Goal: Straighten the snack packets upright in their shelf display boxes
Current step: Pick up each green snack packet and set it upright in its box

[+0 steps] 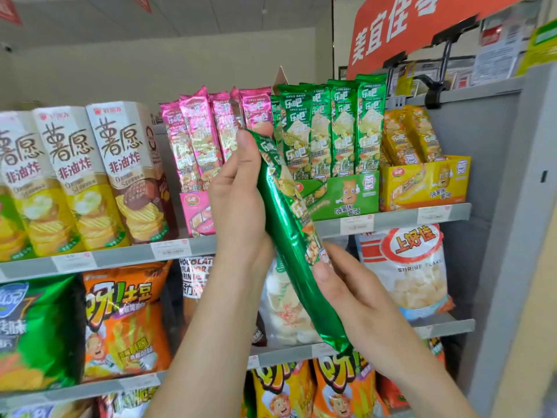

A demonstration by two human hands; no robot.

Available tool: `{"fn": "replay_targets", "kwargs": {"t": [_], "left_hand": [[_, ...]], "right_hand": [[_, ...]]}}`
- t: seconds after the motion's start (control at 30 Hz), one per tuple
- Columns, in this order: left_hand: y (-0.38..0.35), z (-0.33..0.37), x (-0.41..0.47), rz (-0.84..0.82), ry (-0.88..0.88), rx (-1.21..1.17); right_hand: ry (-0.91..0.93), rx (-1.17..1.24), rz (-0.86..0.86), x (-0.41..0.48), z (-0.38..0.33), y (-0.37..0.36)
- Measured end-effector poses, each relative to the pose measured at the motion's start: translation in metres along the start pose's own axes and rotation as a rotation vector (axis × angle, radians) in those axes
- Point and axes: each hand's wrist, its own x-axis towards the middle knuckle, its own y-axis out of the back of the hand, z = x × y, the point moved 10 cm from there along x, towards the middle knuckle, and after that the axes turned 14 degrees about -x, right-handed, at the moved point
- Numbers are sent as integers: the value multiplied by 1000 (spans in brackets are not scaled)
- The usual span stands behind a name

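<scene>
A long green snack packet (289, 236) is held tilted in front of the top shelf, its top end leaning left. My left hand (238, 188) grips its upper half from the left. My right hand (340, 285) holds its lower half, thumb pressed on the front. Behind it stands the green display box (346, 194) with several green packets upright. To its left is a pink display box (196, 212) whose pink packets lean slightly. To the right, a yellow display box (428, 182) holds yellow packets tilted to the left.
Tall white chip cartons (90, 176) fill the top shelf's left part. Lower shelves carry orange chip bags (123, 321), a green bag (33, 336) and white shrimp-flake bags (413, 267). A grey shelf end panel (509, 206) rises on the right, under a red sign (416, 22).
</scene>
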Motion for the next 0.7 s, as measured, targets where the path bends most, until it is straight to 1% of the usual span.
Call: {"fn": "replay_targets", "kwargs": {"t": [0.1,0.2,0.27,0.33,0.4,0.53,0.7], "left_hand": [[-7,1,-4,-15,-41,22],[-14,-11,-11,4,-1,61],[-15,-25,-21,9,42,119],[-23,-45,-36,-61,108,166],[-22,-59,-49,-69,158,168],[-17,-68,-66,-85,176,224],[-22,-88,-97,-105,231,249]], "right_hand": [[24,-121,6,-7,-1,4],[47,-152,88,-14,-1,16],[37,-107,125,-17,3,26],[10,-63,131,-18,8,34],[9,-67,122,-19,11,42],[44,-17,109,-27,15,50],[-12,45,216,-30,25,66]]}}
